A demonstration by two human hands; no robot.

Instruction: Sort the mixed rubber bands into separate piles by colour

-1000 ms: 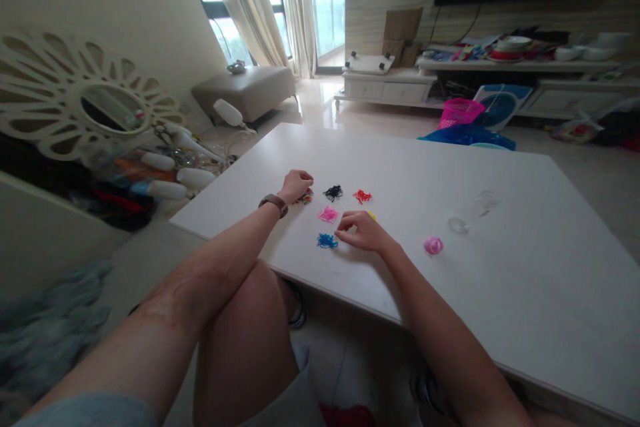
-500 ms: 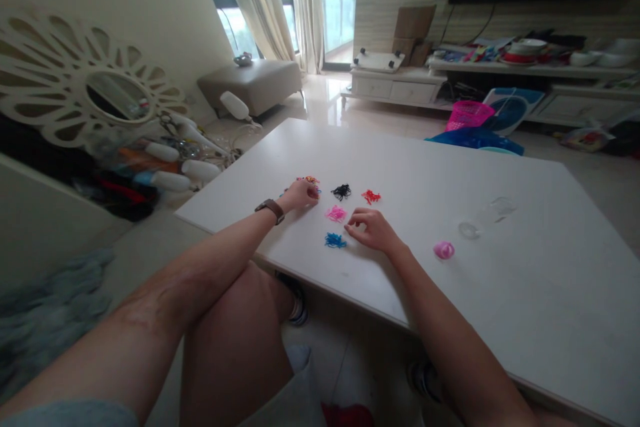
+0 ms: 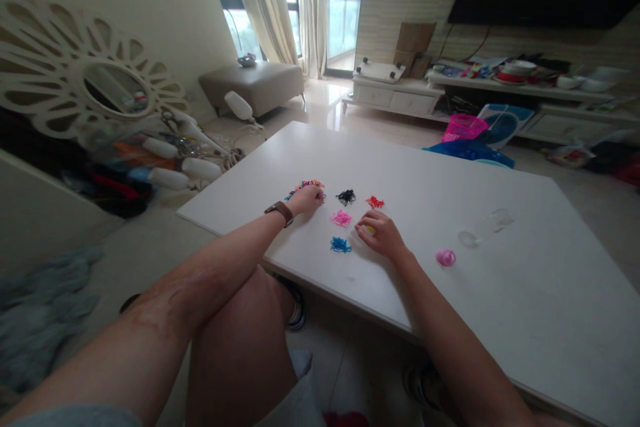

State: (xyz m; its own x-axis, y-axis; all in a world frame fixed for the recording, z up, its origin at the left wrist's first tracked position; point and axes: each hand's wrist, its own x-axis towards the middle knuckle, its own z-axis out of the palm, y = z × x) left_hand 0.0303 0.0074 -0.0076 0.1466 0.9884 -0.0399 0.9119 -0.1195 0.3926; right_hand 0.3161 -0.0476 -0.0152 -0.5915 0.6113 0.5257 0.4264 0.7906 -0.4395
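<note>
Small elastic bands lie in loose piles on the white table [image 3: 500, 320]. My left hand [image 3: 307, 200] reaches the mixed multicoloured pile [image 3: 311, 184] at the back left. Its fingers are pinched together at the pile's edge, and their tips are too small to show what they hold. My right hand [image 3: 380, 233] rests low over some yellow bands [image 3: 370, 229], its fingers loosely curved and apart from the thumb. Between and around my hands are black bands [image 3: 345, 197], red bands [image 3: 375, 202], pink bands [image 3: 341, 218] and blue bands [image 3: 341, 245].
To the right on the table are a pink round object [image 3: 445, 257] and a clear container [image 3: 500, 220] beside a clear ring-shaped piece [image 3: 469, 239]. A lamp with white shades [image 3: 200, 168] stands off the left edge. Beyond the far edge is a pink basket [image 3: 466, 127].
My right hand has shifted slightly right, and yellow now shows between its fingers. The left hand stays at the mixed pile, with more of that pile visible. The view has moved slightly.
</note>
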